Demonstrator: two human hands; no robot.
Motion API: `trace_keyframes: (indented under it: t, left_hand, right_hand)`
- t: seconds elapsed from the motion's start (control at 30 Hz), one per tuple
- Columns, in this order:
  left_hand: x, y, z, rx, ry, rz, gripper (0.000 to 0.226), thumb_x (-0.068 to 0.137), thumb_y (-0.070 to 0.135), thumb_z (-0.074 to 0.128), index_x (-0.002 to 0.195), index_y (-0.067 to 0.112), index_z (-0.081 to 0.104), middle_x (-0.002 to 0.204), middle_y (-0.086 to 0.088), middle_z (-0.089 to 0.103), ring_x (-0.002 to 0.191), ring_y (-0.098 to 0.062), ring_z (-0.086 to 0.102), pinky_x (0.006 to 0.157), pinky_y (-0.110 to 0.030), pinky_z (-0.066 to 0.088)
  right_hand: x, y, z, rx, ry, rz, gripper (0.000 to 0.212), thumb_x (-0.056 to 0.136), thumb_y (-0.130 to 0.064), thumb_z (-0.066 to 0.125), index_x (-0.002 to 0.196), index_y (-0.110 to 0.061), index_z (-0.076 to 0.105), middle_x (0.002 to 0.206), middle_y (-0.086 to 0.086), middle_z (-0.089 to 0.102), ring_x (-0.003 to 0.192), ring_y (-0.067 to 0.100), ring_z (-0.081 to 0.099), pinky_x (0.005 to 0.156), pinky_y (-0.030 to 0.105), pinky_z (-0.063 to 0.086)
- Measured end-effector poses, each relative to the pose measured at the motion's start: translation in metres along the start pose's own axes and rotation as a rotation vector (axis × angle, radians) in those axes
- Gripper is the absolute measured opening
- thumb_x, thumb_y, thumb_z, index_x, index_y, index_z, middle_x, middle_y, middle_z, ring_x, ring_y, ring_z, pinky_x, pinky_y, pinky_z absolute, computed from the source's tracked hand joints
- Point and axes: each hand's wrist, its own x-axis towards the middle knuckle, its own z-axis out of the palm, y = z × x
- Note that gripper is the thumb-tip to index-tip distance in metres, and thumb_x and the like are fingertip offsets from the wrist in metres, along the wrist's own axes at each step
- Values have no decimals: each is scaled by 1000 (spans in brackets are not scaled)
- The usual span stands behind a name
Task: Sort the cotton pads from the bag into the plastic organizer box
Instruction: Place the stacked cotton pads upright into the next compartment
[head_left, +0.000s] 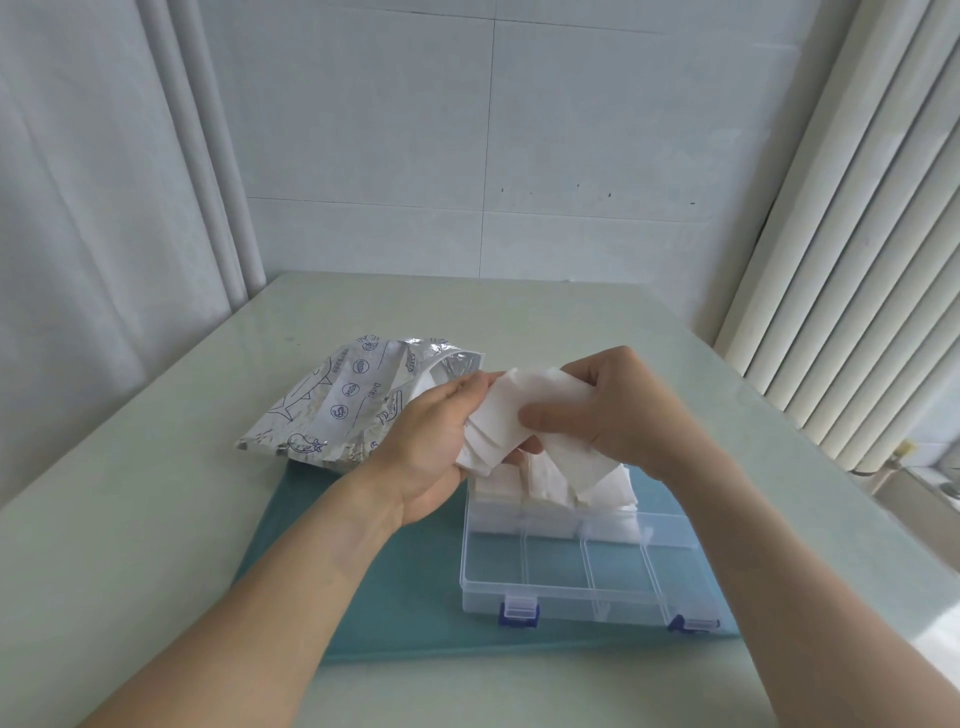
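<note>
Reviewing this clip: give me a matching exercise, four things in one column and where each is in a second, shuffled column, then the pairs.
Things:
1. foil bag
2. stack of cotton pads
3. organizer box
4. teal mat

Places:
A. under the box, on the table
B. held between both hands
C. on the mat, near row empty
D. lying open, left of the hands

Pairs: 1-D, 2-B, 3-C, 4-A

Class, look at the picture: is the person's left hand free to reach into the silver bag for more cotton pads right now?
Probably not yet. The left hand and right hand both grip a stack of cotton pads above the organizer box. The bag lies close, its mouth open.
</note>
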Motion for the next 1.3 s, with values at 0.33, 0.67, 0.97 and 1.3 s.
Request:
trace_keyframes:
  t: [0.33,0.67,0.97,1.3]
  left_hand:
    - [1,3,-3,-51,88,-72,35,107,25,38,118,-3,58,92,-25,71,64,-34,68,51,-32,54]
    - [5,8,-6,-312,55,-155,37,100,35,47,90,6,69,85,-11,67,71,-27,61,53,-29,45]
    - [7,6,-10,-505,12,-241,25,91,37,60,78,17,57,87,-10,53,75,-27,48,49,-28,39]
    - [5,4,-7,-374,-8,-260,17,94,26,60,84,13,57,88,-11,63,67,-24,63,56,-32,52]
  right_hand:
    - [2,11,-17,497,41,-17,10,86,-15,76,92,-7,74,72,1,63,62,16,55,54,26,44]
    - [0,9,-24,623,-237,122,21,82,-5,73,102,3,70,79,15,68,66,22,65,54,28,53]
    - [0,9,-22,600,-248,104,18,82,-7,74,99,-1,71,79,15,68,67,22,65,54,29,52]
    - [1,9,-22,601,-274,98,27,74,-12,77,99,-3,71,81,13,68,67,22,64,54,29,50]
